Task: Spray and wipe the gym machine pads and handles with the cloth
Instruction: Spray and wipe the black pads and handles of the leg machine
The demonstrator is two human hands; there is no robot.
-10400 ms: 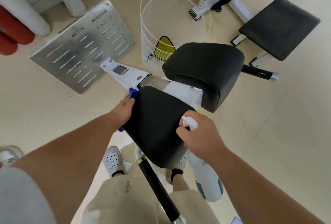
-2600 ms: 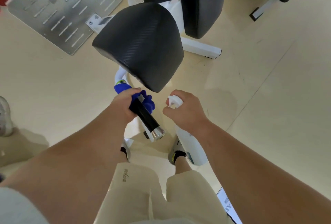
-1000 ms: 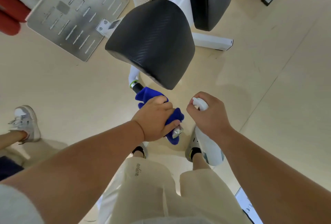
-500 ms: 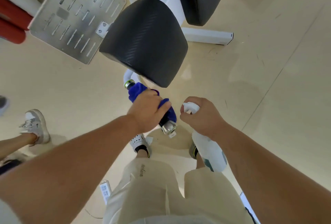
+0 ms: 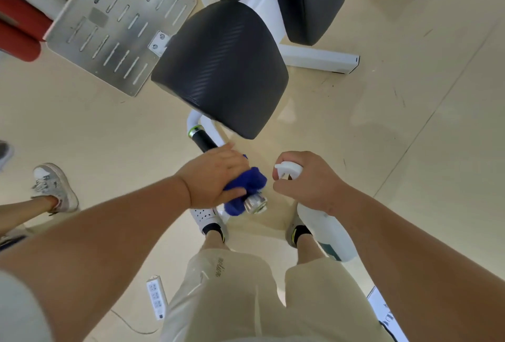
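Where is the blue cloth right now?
In the head view the blue cloth sits just left of centre, wrapped round the near end of the black handle under the left hand, beside the spray bottle.

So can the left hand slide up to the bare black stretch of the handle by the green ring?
Probably yes. The left hand grips the blue cloth around the handle just below that stretch, and nothing sits on the bar between; the black pad overhangs but looks clear.

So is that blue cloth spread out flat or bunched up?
Bunched up. The blue cloth is wadded around the black machine handle under the left hand, near its silver end cap.
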